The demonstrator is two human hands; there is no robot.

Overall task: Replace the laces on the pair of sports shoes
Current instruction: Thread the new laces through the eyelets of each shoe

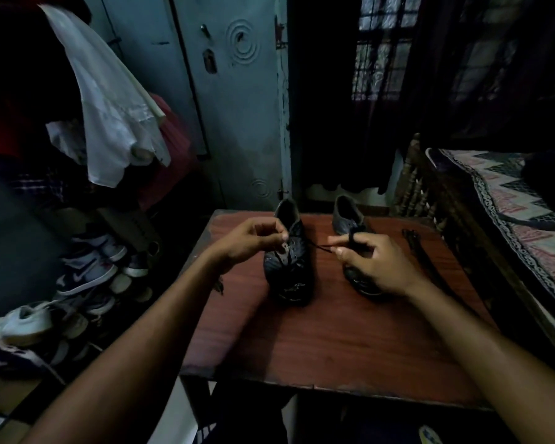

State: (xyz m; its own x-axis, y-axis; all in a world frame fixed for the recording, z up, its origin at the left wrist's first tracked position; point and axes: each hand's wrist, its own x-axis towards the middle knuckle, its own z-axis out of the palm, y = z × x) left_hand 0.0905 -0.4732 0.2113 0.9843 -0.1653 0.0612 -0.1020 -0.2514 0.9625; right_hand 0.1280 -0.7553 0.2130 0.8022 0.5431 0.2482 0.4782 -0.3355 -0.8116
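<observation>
my left hand (pixel 253 240) pinches eyelet flap of left shoe (pixel 289 261); right hand (pixel 369 257) pinches lace (pixel 322 248). i'd keep lace taut, draw straight out.

Right hand (pixel 370 261) hides most of the right shoe (pixel 350 219); eyelet lacing too dim to tell

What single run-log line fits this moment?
left hand: pinches left shoe eyelet edge | right hand: pulls black lace | spare laces: on table
</observation>
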